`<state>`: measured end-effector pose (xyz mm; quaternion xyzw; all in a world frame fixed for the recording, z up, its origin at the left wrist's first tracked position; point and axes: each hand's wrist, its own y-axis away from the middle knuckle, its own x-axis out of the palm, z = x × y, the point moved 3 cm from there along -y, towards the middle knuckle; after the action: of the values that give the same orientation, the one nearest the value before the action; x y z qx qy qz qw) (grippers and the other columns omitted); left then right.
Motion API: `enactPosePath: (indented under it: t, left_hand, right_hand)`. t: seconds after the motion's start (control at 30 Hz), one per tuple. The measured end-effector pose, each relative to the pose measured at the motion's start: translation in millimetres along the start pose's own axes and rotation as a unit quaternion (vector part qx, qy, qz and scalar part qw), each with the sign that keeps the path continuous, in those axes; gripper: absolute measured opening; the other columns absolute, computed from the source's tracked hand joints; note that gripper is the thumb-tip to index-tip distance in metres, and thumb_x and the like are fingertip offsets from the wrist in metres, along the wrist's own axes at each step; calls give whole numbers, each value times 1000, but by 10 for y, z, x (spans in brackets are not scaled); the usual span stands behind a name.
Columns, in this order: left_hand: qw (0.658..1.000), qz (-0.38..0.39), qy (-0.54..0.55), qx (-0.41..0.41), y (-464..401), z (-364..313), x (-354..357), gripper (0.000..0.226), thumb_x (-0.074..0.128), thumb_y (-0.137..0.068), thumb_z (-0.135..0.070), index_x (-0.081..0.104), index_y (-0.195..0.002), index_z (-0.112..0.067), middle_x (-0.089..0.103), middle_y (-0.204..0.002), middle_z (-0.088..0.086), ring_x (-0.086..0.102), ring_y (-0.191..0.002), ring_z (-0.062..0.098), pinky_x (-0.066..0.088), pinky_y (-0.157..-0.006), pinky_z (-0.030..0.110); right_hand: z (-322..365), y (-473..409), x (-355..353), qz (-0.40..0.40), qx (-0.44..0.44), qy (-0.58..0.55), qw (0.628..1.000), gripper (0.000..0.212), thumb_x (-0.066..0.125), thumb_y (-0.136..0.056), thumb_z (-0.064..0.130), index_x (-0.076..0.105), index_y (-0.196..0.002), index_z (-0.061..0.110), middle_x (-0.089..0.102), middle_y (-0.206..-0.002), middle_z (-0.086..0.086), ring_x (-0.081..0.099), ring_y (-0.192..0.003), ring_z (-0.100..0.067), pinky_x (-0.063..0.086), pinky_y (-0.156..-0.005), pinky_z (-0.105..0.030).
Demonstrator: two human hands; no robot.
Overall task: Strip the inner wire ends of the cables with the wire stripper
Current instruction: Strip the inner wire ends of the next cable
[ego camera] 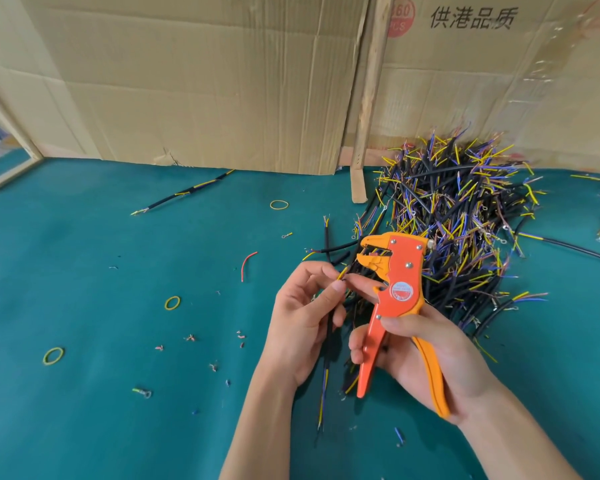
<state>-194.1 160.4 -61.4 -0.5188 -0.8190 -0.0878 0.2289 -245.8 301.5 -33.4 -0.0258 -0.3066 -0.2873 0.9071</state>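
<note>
Two hands worked above a green mat point(84, 306). The right hand point(426, 355) gripped the stripper point(395, 299) by its handles, fingers curled round the red one and the palm against the orange one, so the tool stood nearly upright with its head pointing up and left. The stripper's mouth gaped open, with nothing plainly caught in it. The left hand point(305, 317) held a black cable point(326, 362) that ran down through the palm and out below the wrist, its blue and yellow inner wires trailing toward the near edge. At the top, thumb and forefinger pinched a yellow wire end point(342, 273), just beside the stripper's mouth but apart from it.

Behind the hands, to the right, lay a big pile point(465, 209) of black cables with yellow, blue and brown wires fanned out. Another cable point(184, 194) lay alone far left, near a cardboard wall point(205, 81). Several rubber bands point(172, 302), a red wire scrap point(248, 265) and small bits of insulation were scattered on the mat.
</note>
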Motion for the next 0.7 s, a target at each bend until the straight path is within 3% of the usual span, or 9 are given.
enactPosePath:
  t: [0.1, 0.3, 0.4, 0.53, 0.7]
  left_hand:
    - [1000, -7, 2, 1, -13, 21, 0, 9, 67, -88, -9, 62, -90, -16, 59, -82, 0, 51, -54, 17, 44, -44, 26]
    - [999, -46, -25, 2, -31, 75, -21, 9, 55, -100, -1, 56, -96, -9, 59, -79, 6, 55, -55, 18, 48, -52, 24]
    - [995, -76, -67, 20, -42, 105, -14, 10, 50, -102, 0, 53, -96, -7, 62, -78, 9, 57, -55, 22, 48, -55, 28]
    - [990, -101, -86, 42, -40, 99, -21, 8, 52, -103, -4, 50, -96, -7, 65, -79, 12, 59, -56, 24, 48, -60, 33]
    - [986, -124, -94, 62, -38, 91, -36, 8, 53, -102, -5, 54, -96, -9, 67, -78, 10, 58, -56, 23, 49, -62, 31]
  right_hand:
    - [-9, -13, -10, -7, 1, -5, 1000, 69, 77, -66, 14, 65, -134, 8, 64, -91, -26, 63, -78, -38, 55, -71, -44]
    - [-9, -2, -17, 13, 6, 1, 1000, 83, 91, -58, 20, 64, -135, 8, 69, -105, -23, 63, -79, -38, 56, -71, -44]
    - [-12, -2, -53, 1, 1, -13, 1000, 70, 77, -65, 11, 64, -134, 5, 66, -125, -22, 64, -77, -38, 57, -69, -45]
    - [22, 22, -87, -1, -5, -28, 1000, 62, 65, -74, 7, 60, -136, 2, 62, -137, -21, 67, -79, -37, 59, -72, -47]
    - [69, 62, -122, 12, 4, -52, 999, 72, 63, -71, 0, 52, -142, 3, 58, -135, -32, 68, -88, -43, 58, -85, -55]
